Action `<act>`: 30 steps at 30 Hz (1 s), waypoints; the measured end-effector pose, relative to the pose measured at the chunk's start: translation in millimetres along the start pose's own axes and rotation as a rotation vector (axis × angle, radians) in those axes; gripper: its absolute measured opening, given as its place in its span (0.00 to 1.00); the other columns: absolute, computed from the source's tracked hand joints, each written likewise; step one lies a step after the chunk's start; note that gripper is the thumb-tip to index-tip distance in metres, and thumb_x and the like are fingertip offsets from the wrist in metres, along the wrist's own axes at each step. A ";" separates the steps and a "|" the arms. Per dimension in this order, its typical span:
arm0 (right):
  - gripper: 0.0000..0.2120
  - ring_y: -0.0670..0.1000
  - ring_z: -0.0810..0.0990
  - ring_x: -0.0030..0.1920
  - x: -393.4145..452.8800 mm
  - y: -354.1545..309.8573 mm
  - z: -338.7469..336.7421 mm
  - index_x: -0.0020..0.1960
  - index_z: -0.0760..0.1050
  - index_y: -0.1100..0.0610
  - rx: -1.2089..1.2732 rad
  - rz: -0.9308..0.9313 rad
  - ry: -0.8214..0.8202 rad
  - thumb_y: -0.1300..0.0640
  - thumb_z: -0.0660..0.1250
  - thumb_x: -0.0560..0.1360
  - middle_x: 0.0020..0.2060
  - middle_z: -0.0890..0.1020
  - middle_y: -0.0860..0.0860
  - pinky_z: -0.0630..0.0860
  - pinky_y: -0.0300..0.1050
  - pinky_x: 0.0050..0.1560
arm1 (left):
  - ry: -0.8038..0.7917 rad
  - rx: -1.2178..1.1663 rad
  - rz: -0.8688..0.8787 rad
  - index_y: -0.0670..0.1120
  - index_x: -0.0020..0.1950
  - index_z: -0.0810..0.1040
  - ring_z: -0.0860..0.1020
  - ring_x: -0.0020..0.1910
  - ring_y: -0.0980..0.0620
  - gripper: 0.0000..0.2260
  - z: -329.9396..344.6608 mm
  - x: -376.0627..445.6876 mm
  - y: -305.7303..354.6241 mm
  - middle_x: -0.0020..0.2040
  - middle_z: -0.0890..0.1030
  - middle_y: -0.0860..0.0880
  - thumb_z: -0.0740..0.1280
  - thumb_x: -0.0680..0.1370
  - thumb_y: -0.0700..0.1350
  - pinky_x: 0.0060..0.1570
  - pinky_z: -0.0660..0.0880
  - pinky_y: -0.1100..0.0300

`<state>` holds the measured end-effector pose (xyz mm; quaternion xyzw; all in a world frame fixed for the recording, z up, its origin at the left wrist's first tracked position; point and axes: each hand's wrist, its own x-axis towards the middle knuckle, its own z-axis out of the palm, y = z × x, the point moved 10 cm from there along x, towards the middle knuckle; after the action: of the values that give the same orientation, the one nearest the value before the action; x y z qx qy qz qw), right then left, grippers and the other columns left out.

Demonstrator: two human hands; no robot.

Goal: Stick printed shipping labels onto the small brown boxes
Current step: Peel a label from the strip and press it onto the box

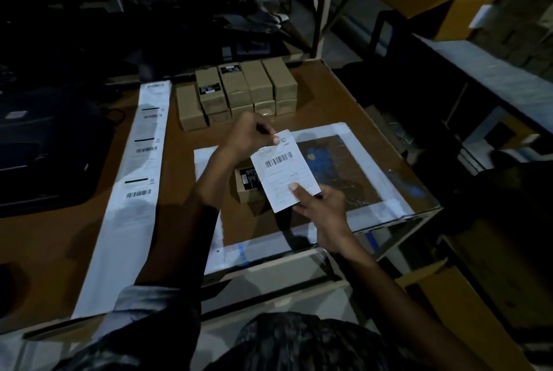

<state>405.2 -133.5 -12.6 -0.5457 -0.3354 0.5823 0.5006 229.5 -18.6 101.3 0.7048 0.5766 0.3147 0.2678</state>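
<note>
A white shipping label point(284, 170) with a barcode is held in the air above the table between both hands. My left hand point(251, 135) pinches its top corner. My right hand point(321, 206) grips its lower edge, thumb on the printed face. Under the label lies a small brown box point(250, 188) with a black sticker on top, partly hidden by the label. A stack of several small brown boxes point(239, 92) stands further back on the table. A long strip of printed labels point(134, 185) runs along the left side.
The brown table point(191, 143) has a white-taped mat point(353, 173) with blue marks under the hands. A dark printer-like device point(39, 146) sits at the left. Shelving and cardboard cartons point(443, 2) stand to the right; the table edge drops off at right and front.
</note>
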 end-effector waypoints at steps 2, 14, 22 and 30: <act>0.11 0.56 0.86 0.51 4.2 8.6 2.5 0.54 0.81 0.63 0.071 0.033 0.020 0.61 0.76 0.73 0.49 0.87 0.56 0.84 0.50 0.49 | -0.042 -0.002 0.032 0.39 0.42 0.83 0.79 0.38 0.58 0.04 8.3 12.3 3.6 0.39 0.82 0.49 0.77 0.71 0.37 0.34 0.72 0.69; 0.22 0.60 0.85 0.51 11.0 54.9 10.4 0.60 0.76 0.72 0.380 0.273 0.264 0.61 0.77 0.72 0.52 0.85 0.65 0.80 0.61 0.57 | -0.243 -0.071 0.071 0.36 0.53 0.84 0.81 0.40 0.51 0.13 45.9 50.0 -30.2 0.42 0.85 0.43 0.78 0.71 0.37 0.44 0.78 0.55; 0.13 0.55 0.87 0.45 4.8 66.9 29.9 0.50 0.83 0.68 0.261 0.273 0.237 0.57 0.76 0.74 0.45 0.87 0.58 0.82 0.44 0.40 | -0.290 -0.041 0.052 0.38 0.45 0.86 0.79 0.34 0.62 0.03 50.9 50.0 -52.1 0.44 0.86 0.43 0.75 0.73 0.37 0.39 0.73 0.71; 0.14 0.52 0.86 0.38 3.8 52.4 30.4 0.57 0.78 0.73 0.394 0.265 0.254 0.64 0.72 0.77 0.47 0.86 0.60 0.82 0.42 0.36 | -0.295 -0.077 0.031 0.40 0.44 0.87 0.81 0.40 0.58 0.05 54.7 55.8 -60.9 0.42 0.86 0.47 0.77 0.73 0.41 0.46 0.77 0.59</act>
<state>364.7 -139.5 -57.3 -0.5458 -0.0758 0.6236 0.5546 239.1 47.0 27.7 0.7414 0.5075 0.2338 0.3716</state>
